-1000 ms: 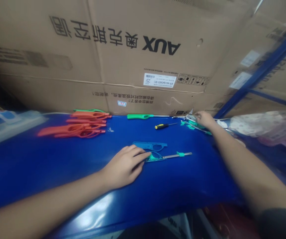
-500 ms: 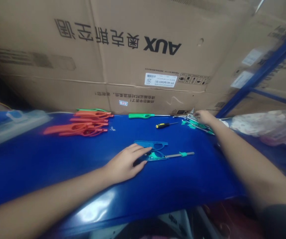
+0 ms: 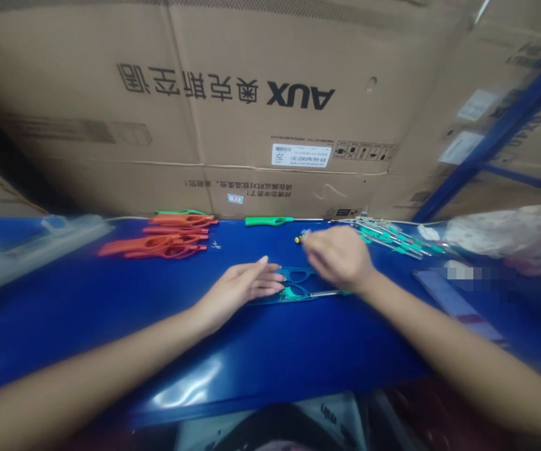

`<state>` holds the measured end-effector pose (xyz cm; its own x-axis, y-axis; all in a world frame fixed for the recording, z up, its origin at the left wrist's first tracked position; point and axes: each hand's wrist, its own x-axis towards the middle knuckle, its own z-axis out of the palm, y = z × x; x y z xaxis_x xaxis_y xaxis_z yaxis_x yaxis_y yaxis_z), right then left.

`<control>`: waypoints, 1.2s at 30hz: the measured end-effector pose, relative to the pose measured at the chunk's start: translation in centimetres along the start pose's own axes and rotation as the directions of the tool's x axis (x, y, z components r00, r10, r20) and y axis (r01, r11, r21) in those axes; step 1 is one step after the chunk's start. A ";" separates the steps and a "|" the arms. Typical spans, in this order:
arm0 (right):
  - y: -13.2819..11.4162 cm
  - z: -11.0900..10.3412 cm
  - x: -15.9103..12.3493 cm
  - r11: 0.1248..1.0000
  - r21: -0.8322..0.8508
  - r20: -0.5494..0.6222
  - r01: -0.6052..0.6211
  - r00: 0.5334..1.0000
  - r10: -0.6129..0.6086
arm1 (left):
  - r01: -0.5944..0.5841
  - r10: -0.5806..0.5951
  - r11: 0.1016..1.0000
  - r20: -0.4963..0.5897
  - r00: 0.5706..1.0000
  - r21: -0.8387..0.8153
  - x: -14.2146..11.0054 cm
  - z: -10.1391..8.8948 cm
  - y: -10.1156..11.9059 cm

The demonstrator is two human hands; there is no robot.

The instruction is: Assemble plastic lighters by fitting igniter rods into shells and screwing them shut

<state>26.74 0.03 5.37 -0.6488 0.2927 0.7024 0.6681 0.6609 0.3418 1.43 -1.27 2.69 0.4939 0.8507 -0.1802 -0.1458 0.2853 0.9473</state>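
Over the blue desk [image 3: 232, 369], our left hand [image 3: 232, 289] lies open by the blue half-shells [image 3: 293, 270], our right hand [image 3: 345, 257] curled above the metal tube [image 3: 324, 293].

Left fingers loosely extended, gripping nothing visible; right fingers bunched, blurred, we can't tell if something small is pinched. Half-shells sit mid-desk, side by side, the nearer with a green insert [image 3: 293, 293] and the tube. Probably light, stiff, thin plastic, slightly slippery, loose insert may pop out; best hold: solid handle end, tube steadied. Beyond: screwdriver [image 3: 298, 240] mostly hidden, rod pile [image 3: 392, 237] right, orange handles [image 3: 176, 230] left. Versus half a second earlier: our right hand has left the rod pile, now in front of the screwdriver; our left has turned, fingers straighter.
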 end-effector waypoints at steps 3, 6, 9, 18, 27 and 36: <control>-5.6 -0.7 1.6 0.943 0.139 -0.027 0.304 0.953 -0.303 | 0.156 -0.144 0.972 0.078 0.986 -0.176 -0.9 0.6 0.5; -7.6 -0.8 1.7 0.928 0.294 0.035 0.228 0.968 -0.249 | 0.172 -0.163 0.974 0.073 0.984 -0.144 -1.6 0.2 0.6; -7.0 -0.3 0.8 0.925 0.377 0.089 0.050 0.992 -0.090 | 0.040 -0.040 0.999 -0.033 0.999 0.008 -1.5 -1.0 0.5; -6.1 0.3 -0.3 0.818 0.408 0.552 -0.405 0.823 0.133 | -0.444 0.480 0.517 0.182 0.858 0.731 -1.2 -3.5 -1.7; -6.1 0.8 -1.2 0.810 0.394 0.609 -0.434 0.784 0.124 | -0.488 0.485 0.379 0.281 0.828 0.786 -1.5 -3.5 -2.0; -6.5 1.3 -1.5 0.724 0.453 0.628 -0.519 0.763 0.154 | -0.577 0.495 0.378 0.369 0.787 0.724 -1.8 -3.4 -2.0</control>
<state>22.84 -3.82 1.27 -0.6209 0.7590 0.1959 0.6560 0.6399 -0.4003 -2.09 -1.88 0.27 0.6326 0.6479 0.4243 0.2812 -0.7026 0.6537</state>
